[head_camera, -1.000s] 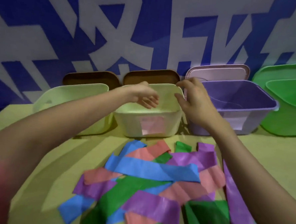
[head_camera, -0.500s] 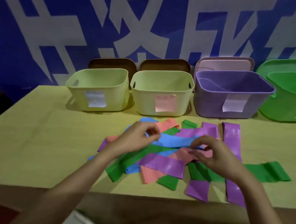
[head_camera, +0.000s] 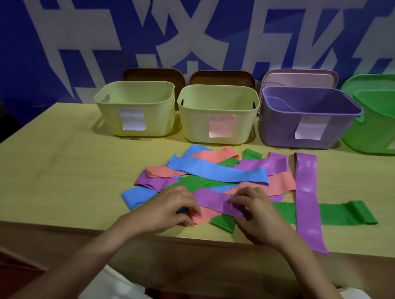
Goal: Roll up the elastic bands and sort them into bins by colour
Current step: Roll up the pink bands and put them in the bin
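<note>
Head view showed both hands on the pile of elastic bands (head_camera: 215, 180) at the tabletop (head_camera: 51, 175) centre. Left hand (head_camera: 172, 208) lay curled on the pink and blue ends at 7 o'clock; right hand (head_camera: 255, 213) pinched a purple band (head_camera: 214, 200). Four bins (head_camera: 217, 113) lined 12 o'clock.

Green plastic bin (head_camera: 378, 128) at far right cut off by the frame edge; its label only partly in view. Paper labels on the two pale yellow bins (head_camera: 133, 119) and the purple bin (head_camera: 308, 130) too blurred to read. Brown lids (head_camera: 153, 75) behind mostly hidden. Fingertips of left hand (head_camera: 169, 207) curl under, out of sight; grip unclear. Lower bands in the pile of flat elastic bands (head_camera: 215, 180) largely covered.
</note>
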The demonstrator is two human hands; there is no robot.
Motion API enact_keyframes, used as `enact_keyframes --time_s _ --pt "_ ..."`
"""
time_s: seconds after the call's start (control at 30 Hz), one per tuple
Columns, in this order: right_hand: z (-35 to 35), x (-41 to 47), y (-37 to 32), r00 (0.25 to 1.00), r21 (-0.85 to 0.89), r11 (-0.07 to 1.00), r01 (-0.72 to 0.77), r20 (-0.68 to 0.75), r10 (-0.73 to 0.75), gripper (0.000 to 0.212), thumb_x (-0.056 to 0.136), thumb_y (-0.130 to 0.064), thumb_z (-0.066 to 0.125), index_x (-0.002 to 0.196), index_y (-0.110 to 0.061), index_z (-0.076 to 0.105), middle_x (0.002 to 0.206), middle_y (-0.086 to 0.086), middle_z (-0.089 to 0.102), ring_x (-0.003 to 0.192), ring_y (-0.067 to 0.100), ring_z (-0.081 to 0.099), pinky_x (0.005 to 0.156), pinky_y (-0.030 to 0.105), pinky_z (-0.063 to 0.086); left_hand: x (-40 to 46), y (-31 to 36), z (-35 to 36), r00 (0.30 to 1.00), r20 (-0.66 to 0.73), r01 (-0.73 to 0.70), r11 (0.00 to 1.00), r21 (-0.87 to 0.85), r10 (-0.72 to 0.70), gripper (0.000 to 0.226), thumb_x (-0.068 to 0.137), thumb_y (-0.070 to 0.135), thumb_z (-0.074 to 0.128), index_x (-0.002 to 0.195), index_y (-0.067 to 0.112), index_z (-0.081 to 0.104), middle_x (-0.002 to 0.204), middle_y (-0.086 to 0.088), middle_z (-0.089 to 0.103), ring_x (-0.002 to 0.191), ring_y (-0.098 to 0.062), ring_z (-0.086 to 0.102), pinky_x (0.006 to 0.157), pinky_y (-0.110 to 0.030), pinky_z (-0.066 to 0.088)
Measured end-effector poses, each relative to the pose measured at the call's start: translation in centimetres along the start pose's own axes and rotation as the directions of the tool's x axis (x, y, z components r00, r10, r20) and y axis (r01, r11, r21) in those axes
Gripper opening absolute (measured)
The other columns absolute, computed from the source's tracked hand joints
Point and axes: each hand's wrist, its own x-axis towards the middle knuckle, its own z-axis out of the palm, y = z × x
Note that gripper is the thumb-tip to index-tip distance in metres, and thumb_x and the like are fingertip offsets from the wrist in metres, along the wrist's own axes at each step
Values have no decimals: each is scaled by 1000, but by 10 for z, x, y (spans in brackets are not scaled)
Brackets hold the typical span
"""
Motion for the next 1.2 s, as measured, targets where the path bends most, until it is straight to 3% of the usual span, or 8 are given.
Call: enact_keyframes --time_s 0.17,0.3,0.5,0.7,0.77,0.87,0.97,1.2 --pt "-4 7 6 999 30 999 43 12 -43 13 84 -25 70 94 -19 77 96 -1 68 93 20 57 79 38 49 -2 -2 11 997 -69 -35 998 58 39 13 82 35 68 91 27 71 90 15 64 93 -5 50 83 -34 45" --pt "-14 19 2 991 114 993 -7 -131 22 15 88 -26 65 81 -18 75 80 -3 68 79 14 54 69 38 49 3 13 1 983 -180 -52 991 -121 30 18 83 41 63 84 25 69 86 16 64 90 -7 55 82 -35 46" --pt "-27 41 1 947 315 945 -84 -271 174 15 88 -16 67 100 -11 75 101 1 69 87 9 60 73 6 42 21 43 -28 957 -287 -109 877 -467 -34 7 86 6 63 86 13 65 89 3 68 90 -16 64 84 -32 49" --pt "-46 20 -3 973 705 702 -104 -73 217 61 97 -59 27 95 -19 72 81 -19 71 84 -5 64 75 10 48 54 67 -46 860 -452 -166 710 -685 -235 14 88 -2 60 90 11 59 82 5 63 77 0 60 72 -14 47" --pt "-45 15 0 980 678 731 -79 -82 182 59 89 -68 40 84 -16 68 71 -12 66 71 -1 60 66 16 46 66 73 -51 826 -471 -176 651 -739 -311 14 89 -5 58 91 9 59 78 3 63 72 2 59 68 -13 47" --pt "-37 20 16 961 507 858 -85 -187 206 22 82 -29 74 97 -14 71 90 -10 71 86 3 66 77 18 50 80 81 -58 803 -454 -209 532 -821 -386 13 91 -2 57 90 10 61 68 9 65 66 -2 57 62 -14 46" --pt "-37 24 30 925 326 937 -125 -304 229 22 82 5 65 99 -8 71 87 -6 66 84 12 62 67 15 40 86 88 -70 796 -428 -290 351 -890 -428 12 92 -1 53 92 9 60 72 6 68 68 -4 61 62 -16 49" --pt "-39 22 42 897 410 895 -174 -310 316 16 83 2 68 78 -13 70 62 5 63 59 14 54 52 15 38 76 55 -100 636 -531 -396 354 -847 -560 13 96 5 49 94 10 62 88 -6 65 81 -11 61 72 -23 52"
